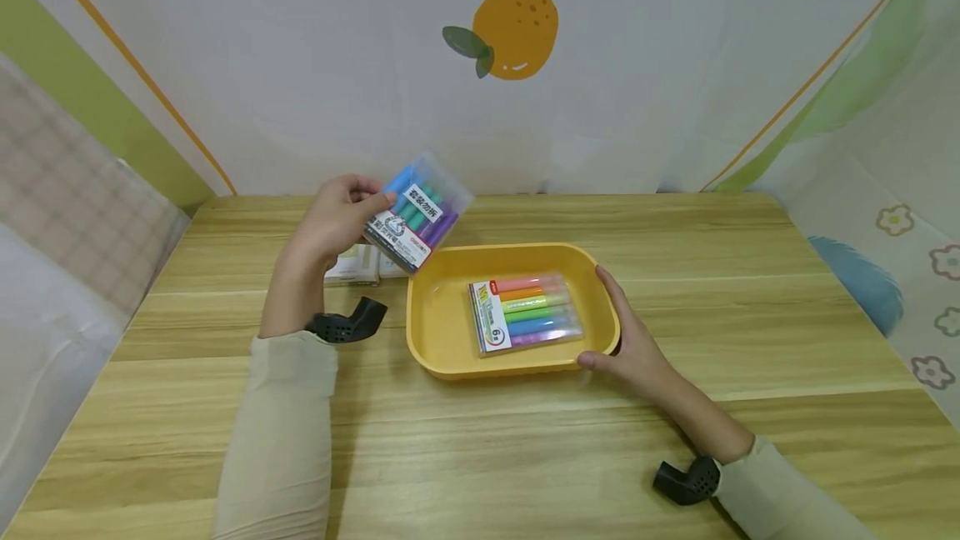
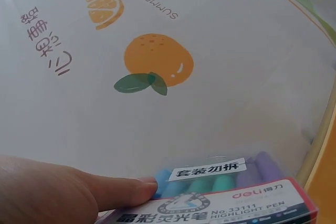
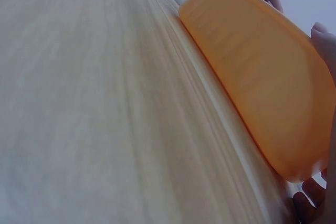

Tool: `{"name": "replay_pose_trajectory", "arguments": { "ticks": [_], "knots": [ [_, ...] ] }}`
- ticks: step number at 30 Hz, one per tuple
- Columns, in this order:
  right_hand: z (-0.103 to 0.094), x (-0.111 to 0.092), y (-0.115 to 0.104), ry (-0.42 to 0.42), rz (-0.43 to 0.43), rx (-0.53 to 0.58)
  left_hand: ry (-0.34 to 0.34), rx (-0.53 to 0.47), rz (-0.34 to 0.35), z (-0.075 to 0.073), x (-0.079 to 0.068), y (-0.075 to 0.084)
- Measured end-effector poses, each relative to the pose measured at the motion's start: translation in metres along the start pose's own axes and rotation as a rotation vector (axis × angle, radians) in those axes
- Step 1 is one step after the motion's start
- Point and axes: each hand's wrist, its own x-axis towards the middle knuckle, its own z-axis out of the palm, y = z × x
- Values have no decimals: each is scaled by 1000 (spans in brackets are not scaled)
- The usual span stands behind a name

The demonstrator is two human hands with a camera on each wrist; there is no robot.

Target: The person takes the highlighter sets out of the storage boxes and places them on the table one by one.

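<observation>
My left hand [image 1: 333, 219] grips a clear pack of highlighters [image 1: 423, 227] by its left edge, thumb across the front. Blue, green and purple pens show through it, and the left wrist view shows the label reading "HIGHLIGHT PEN". It is held tilted above the back left corner of a yellow plastic basket [image 1: 442, 315]. Inside the basket lies a second pack of highlighters [image 1: 536, 312], with pink, orange, yellow, green, blue and purple pens. Around the basket's right end curls my right hand [image 1: 637, 348], thumb at the front rim and fingers along the outer side.
Flat pale boxes [image 1: 354, 265] lie on the wooden table [image 1: 480, 457] left of the basket, partly hidden by my left hand and the held pack. A white sheet [image 1: 337, 65] printed with an orange hangs behind the table. Black wrist devices [image 1: 348, 323] sit on both forearms.
</observation>
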Motion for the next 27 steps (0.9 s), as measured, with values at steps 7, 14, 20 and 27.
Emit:
{"name": "replay_pose_trajectory", "arguments": {
  "ticks": [7, 14, 20, 27],
  "knots": [
    [0, 0, -1, 1, 5, -9, 46, -20, 7, -6, 0, -4],
    [0, 0, -1, -2, -8, -10, 74, -26, 1, -13, -2, -6],
    [0, 0, -4, 3, 10, -13, 79, -50, -7, -19, -4, -6],
    [0, 1, -2, -2, 0, 7, 97, -49, -8, -25, -6, -11]
  ]
}}
